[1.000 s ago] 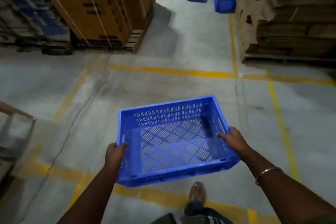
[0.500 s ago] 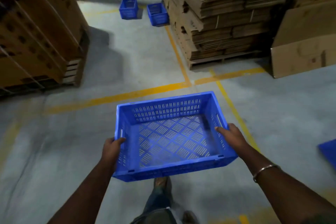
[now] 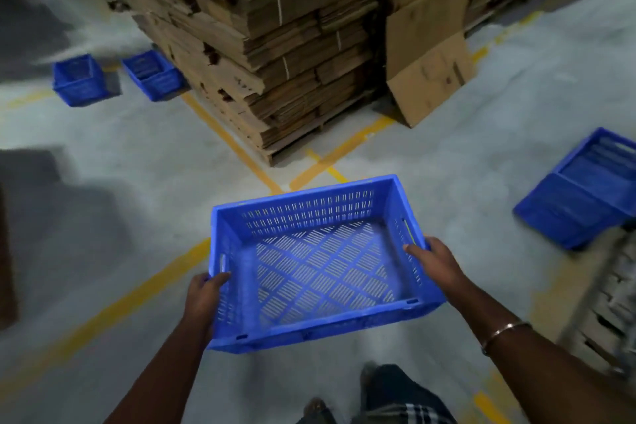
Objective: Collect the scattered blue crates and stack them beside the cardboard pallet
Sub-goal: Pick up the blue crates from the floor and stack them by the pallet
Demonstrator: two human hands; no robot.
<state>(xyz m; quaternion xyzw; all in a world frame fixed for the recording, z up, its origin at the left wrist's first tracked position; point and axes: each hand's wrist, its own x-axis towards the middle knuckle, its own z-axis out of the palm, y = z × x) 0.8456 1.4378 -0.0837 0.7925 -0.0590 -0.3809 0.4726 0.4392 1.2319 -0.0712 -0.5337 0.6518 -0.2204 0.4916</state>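
Observation:
I carry an empty blue slotted crate (image 3: 320, 265) level at waist height. My left hand (image 3: 204, 296) grips its left wall and my right hand (image 3: 435, 262) grips its right wall. Two more blue crates (image 3: 81, 81) (image 3: 153, 74) sit on the floor at the upper left, close to the tall pallet of flattened cardboard (image 3: 275, 45). Another blue crate (image 3: 585, 189) lies tilted on the floor at the right edge.
A loose cardboard sheet (image 3: 426, 58) leans against the pallet's right side. Yellow floor lines (image 3: 227, 138) cross in front of the pallet. More cardboard (image 3: 605, 299) lies at the lower right. My feet (image 3: 378, 396) show at the bottom.
The view has swung right while I walk with the crate held the same way. The pallet is now straight ahead, the two far crates moved to the left, and the right crate came into full view.

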